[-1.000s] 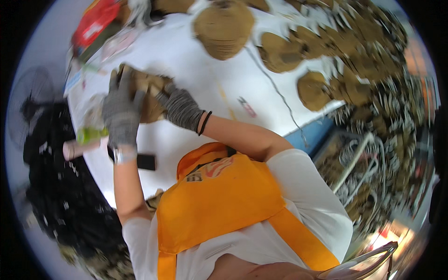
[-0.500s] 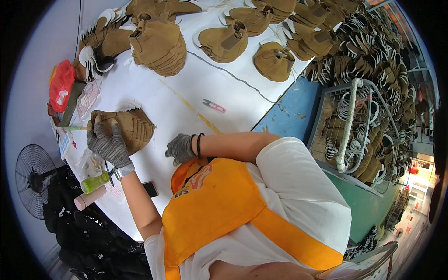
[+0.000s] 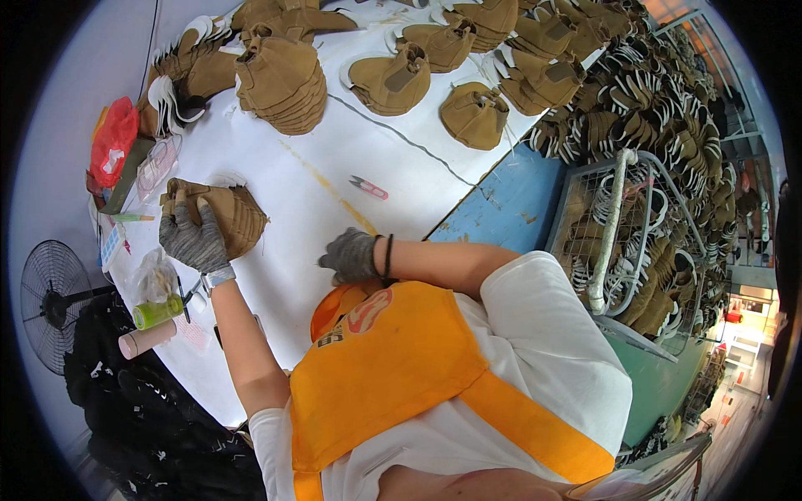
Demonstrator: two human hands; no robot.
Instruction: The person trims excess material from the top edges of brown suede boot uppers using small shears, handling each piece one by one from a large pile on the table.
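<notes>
A stack of brown boot uppers [image 3: 238, 219] lies on the left part of the white table, its layers fanned toward the right. My left hand [image 3: 194, 238], in a grey knit glove, rests on the stack's left end with fingers stretched and spread. In front of the orange apron [image 3: 393, 359] is my right hand [image 3: 349, 257], gloved in the same grey and apart from the stack. Its fingers are curled, and what they hold, if anything, is hidden. Pink-handled thread snips [image 3: 369, 188] lie on the table beyond my right hand.
More brown uppers [image 3: 284, 83] stand in piles along the far side. A wire cart [image 3: 614, 234] full of uppers is at the right. A green bottle [image 3: 157, 312], a pink cylinder [image 3: 147, 339], a red bag [image 3: 114, 142] and a fan [image 3: 55, 305] are at the left.
My right hand has moved to the right, away from the stack, and its fingers look more curled. My left hand stays on the uppers. The whole view has shifted slightly.
</notes>
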